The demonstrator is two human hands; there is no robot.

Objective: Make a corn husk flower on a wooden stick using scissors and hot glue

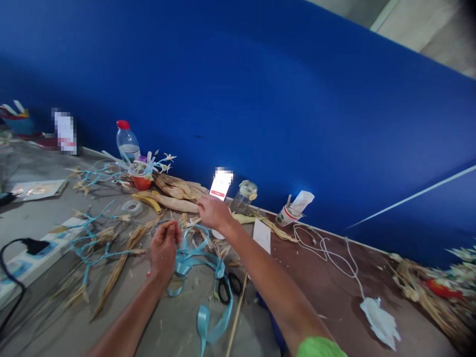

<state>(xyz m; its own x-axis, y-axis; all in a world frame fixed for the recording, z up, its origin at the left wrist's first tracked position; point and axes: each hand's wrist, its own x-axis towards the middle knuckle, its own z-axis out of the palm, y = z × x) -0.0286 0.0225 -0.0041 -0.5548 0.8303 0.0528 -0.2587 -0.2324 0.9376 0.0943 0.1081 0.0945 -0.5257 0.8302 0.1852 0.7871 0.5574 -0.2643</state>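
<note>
My left hand (163, 248) is closed in a pinch above the table, left of a heap of light-blue ribbon (201, 263). Whatever sits between its fingertips is too small to make out. Farther forward, my right hand (214, 213) reaches over to the pale dried corn husks (178, 191), its fingers curled down at their near end. Its fingertips are partly hidden, so what they grip does not show. Black-handled scissors (224, 290) lie by the ribbon. To the left rest blue-wrapped branching stems (89, 243) with husk flowers at their tips.
A lit phone (219, 186) leans behind my right hand, beside a clear jar (244, 196). A red-capped bottle (127, 141), a red cup (142, 182) and a tape roll (131, 207) stand leftward. A power strip (48, 258), white cable (334, 258) and paper cup (288, 214) flank the area.
</note>
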